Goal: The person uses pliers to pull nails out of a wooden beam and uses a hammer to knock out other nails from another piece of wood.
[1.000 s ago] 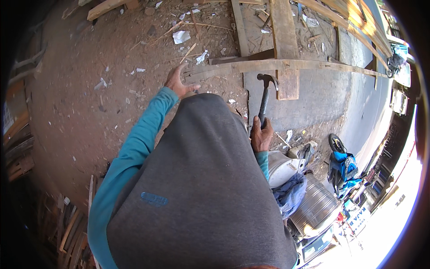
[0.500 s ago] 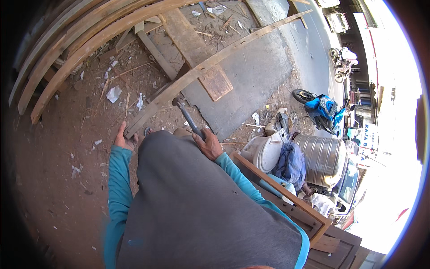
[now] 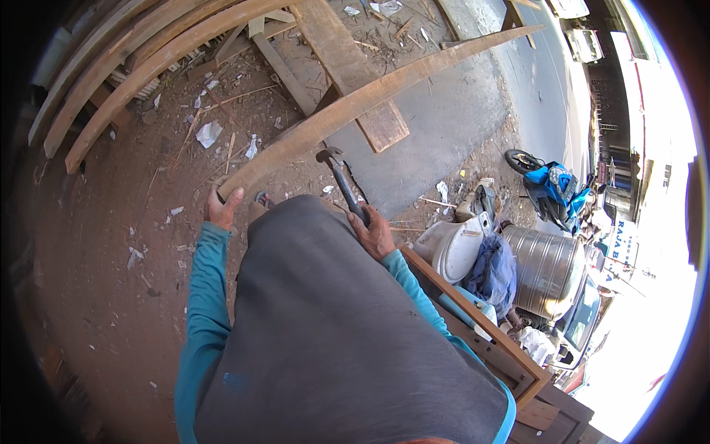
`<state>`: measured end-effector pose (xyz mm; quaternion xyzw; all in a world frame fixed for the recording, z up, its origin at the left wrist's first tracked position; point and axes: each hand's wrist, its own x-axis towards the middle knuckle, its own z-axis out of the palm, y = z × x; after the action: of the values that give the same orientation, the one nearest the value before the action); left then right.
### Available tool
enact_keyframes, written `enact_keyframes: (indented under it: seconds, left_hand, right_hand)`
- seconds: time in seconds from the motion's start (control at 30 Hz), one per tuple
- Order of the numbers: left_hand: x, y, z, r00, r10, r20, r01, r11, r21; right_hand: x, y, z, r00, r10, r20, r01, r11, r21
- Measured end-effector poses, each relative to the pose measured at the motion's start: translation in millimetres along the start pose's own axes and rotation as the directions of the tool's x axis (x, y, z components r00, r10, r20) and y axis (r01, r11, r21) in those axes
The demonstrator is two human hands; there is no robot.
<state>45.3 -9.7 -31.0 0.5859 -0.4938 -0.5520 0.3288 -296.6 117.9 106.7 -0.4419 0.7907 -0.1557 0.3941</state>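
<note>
Head view, everything placed by the long plank: dirt ground point(image 3: 96, 244) spreads to its left, grey slab point(image 3: 421, 155) lies below and to its right. Stacked timbers point(image 3: 163, 63) curve past on its upper left. Long plank point(image 3: 355, 103) itself runs slantwise from the person's left hand up to the upper right, passing over a shorter board point(image 3: 336, 52); can't tell if the two touch, or what bears the far end. Metal drum point(image 3: 543, 270) sits well off to the plank's lower right. Hammer point(image 3: 344, 183) is just below the plank's middle stretch, head up toward the plank; contact not clear. Left hand point(image 3: 220, 211) is closed around the plank's near end, thumb on the near side. Right hand point(image 3: 376, 235), below the plank, is wrapped on the hammer handle. Paper scrap point(image 3: 209, 134) lies above the near end. Step in hand looks like controlling the plank by its end, hammer idle. Next move probably calls for a firm left grip, far end watched, hammer head kept clear.
</note>
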Motion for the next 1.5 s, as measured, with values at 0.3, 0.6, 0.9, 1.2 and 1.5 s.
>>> enact_keyframes:
  seconds: [0.3, 0.6, 0.9, 1.2, 1.5]
  left_hand:
    - [-9, 49, -16, 0.974, 0.227, 0.005, -0.225, 0.962, 0.157]
    - [-7, -2, 4, 0.937, 0.327, -0.125, -0.279, 0.914, 0.296]
    - [-14, 0, 4, 0.973, 0.148, -0.179, -0.137, 0.988, 0.077]
    - [-9, -36, 22, 0.981, 0.008, -0.192, -0.074, 0.937, -0.34]
    - [-9, -42, 22, 0.952, 0.125, -0.28, -0.148, 0.987, -0.062]
  right_hand:
    - [-7, 11, -10, 1.0, 0.006, 0.0, -0.006, 0.997, -0.075]
    - [-12, 6, 3, 0.995, -0.074, -0.065, 0.071, 0.996, -0.045]
    - [10, -119, 17, 0.846, -0.458, 0.272, 0.508, 0.848, -0.153]
    - [8, -167, 23, 0.502, -0.622, 0.601, 0.863, 0.313, -0.397]
    - [-30, -228, 19, 0.226, -0.749, 0.623, 0.973, 0.199, -0.114]
